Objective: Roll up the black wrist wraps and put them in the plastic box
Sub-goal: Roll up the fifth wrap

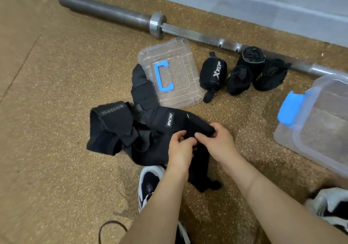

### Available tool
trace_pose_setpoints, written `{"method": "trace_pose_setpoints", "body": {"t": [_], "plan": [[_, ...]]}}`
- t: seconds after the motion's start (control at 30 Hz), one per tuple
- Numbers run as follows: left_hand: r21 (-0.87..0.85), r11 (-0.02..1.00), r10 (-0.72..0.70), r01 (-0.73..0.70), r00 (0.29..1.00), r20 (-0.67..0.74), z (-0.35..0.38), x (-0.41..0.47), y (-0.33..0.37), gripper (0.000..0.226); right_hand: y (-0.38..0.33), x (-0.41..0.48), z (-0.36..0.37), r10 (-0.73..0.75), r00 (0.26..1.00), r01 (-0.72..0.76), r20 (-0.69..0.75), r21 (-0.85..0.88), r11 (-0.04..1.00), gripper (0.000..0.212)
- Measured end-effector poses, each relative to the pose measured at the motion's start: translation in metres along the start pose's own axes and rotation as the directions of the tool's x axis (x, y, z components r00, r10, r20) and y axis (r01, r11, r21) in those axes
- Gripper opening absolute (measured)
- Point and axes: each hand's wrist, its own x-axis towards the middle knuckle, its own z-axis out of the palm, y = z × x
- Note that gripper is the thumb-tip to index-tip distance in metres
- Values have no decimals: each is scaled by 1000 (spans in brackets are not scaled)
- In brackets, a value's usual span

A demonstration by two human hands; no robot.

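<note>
A heap of unrolled black wrist wraps (120, 130) lies on the speckled floor in the middle of the view. My left hand (179, 149) and my right hand (216, 142) both pinch the end of one black wrap (199, 127) that runs out of the heap, with its tail trailing down toward my shoe. Several rolled black wraps (243, 70) sit in a group near the barbell, one marked XTEP (213, 72). The clear plastic box (282, 132) with a blue latch stands open at the right edge.
The box's clear lid (169, 55) with a blue handle lies flat on the floor beyond the heap. A steel barbell (156, 25) runs along the grey wall at the back. My shoes (150, 183) are at the bottom of the view.
</note>
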Motion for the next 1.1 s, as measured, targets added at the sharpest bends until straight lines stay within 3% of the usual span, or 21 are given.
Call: {"method": "trace_pose_setpoints", "body": {"t": [0.07,0.17,0.23,0.3,0.37,0.4,0.43,0.47,0.53,0.6,0.67,0.73,0.83,0.9,0.97,1.03,1.1], "plan": [[-224,973,-54,64,997,51,-3,-3,6,33,-12,-1,-15,-9,999,6,49,48,999,6],[-511,859,-17,35,999,40,-13,-3,17,24,-29,-9,-42,-8,991,-3,133,87,996,27],[-576,816,8,-45,998,-67,-24,-1,25,25,-37,-18,-56,3,993,-8,114,44,999,30],[-589,799,33,-121,987,-158,-34,0,34,29,-42,-26,-69,36,996,-34,79,-24,999,18],[-494,850,92,-183,975,-202,-40,-4,38,38,-43,-30,-80,45,994,-16,97,-277,961,9],[-402,891,138,-210,970,-201,-40,-7,38,43,-44,-34,-83,59,991,10,121,-500,866,12],[-310,922,187,-233,967,-171,-39,-12,38,49,-42,-35,-85,52,991,50,125,-692,720,33],[-229,939,238,-258,965,-111,-35,-20,37,55,-43,-38,-83,4,994,77,105,-759,647,54],[-123,944,315,-306,947,65,-25,-37,34,59,-55,-43,-76,-66,994,106,89,-596,796,59],[-85,938,346,-336,912,220,-17,-54,30,58,-64,-43,-65,-35,983,88,182,-291,953,33],[-28,929,359,-369,880,312,-16,-64,26,60,-65,-42,-55,-17,959,95,282,-265,960,24],[17,932,337,-361,885,320,-23,-62,29,62,-62,-43,-45,-34,944,138,327,-300,944,19],[146,878,432,-455,887,166,-37,-54,41,58,-59,-42,-34,-114,942,198,315,-249,948,7],[377,757,607,-534,788,-102,-49,-43,56,50,-59,-43,-30,-174,946,247,275,-261,933,13],[568,704,665,-427,677,-316,-71,-24,72,58,-56,-44,-30,-209,940,291,268,-315,904,22],[585,766,552,-266,738,-387,-94,-1,82,73,-54,-45,-35,-197,944,280,264,-327,902,33],[375,909,336,-185,856,-392,-106,14,83,62,-54,-48,-40,-191,948,267,253,-311,912,46]]}}
